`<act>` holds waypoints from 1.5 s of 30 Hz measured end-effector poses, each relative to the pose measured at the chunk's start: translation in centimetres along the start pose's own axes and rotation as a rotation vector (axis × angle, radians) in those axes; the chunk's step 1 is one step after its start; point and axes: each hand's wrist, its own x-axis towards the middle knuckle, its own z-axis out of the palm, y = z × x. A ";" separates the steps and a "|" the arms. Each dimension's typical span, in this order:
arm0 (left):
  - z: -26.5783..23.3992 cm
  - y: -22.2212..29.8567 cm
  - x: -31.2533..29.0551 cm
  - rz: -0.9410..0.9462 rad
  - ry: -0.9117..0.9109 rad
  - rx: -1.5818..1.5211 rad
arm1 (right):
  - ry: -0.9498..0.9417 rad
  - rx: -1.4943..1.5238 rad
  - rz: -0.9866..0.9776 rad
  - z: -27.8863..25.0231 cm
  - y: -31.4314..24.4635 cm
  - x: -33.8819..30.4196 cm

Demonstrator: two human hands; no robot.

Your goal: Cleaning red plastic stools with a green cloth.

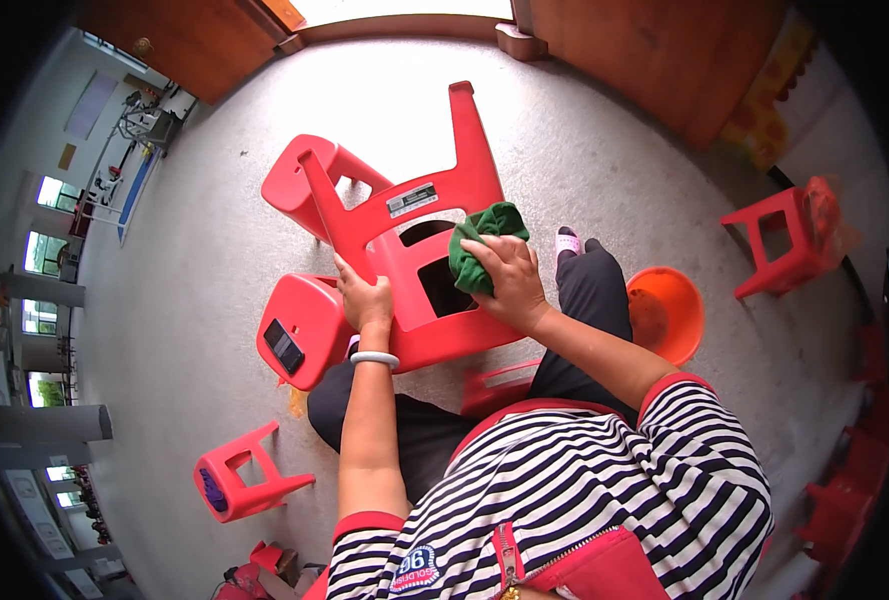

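Observation:
A red plastic stool (419,345) lies tipped over my lap, its legs pointing away from me and a printed label on the crosspiece between them. My left hand (364,298), with a pale bangle at the wrist, grips the stool's left side. My right hand (512,282) is closed round a bunched green cloth (502,219), pressed against the stool's right side. Part of the stool's right edge is hidden behind the cloth and fingers.
Left of me stand two red stools, one (286,172) farther off and one (314,300) bearing a black phone (284,347). An orange basin (686,315) sits by my right leg. More stools stand at lower left (264,492) and far right (779,225). Wooden doors (654,60) frame a bright opening.

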 end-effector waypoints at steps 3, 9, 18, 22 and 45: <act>-0.3 -0.1 -0.1 0.014 -0.013 -0.019 | 0.003 0.002 -0.013 -0.3 0.5 1.3; -0.6 -1.0 0.5 0.046 -0.016 -0.022 | 0.143 0.036 0.123 3.8 5.5 11.4; 0.2 -0.5 0.7 0.061 -0.050 -0.008 | 0.237 0.068 0.436 6.4 13.5 24.2; 0.2 -2.1 0.9 0.034 -0.012 0.040 | 0.234 0.164 0.333 6.8 11.2 17.4; 7.7 8.8 -6.7 0.003 -0.459 -0.639 | 0.279 1.661 1.005 -0.2 6.5 -5.3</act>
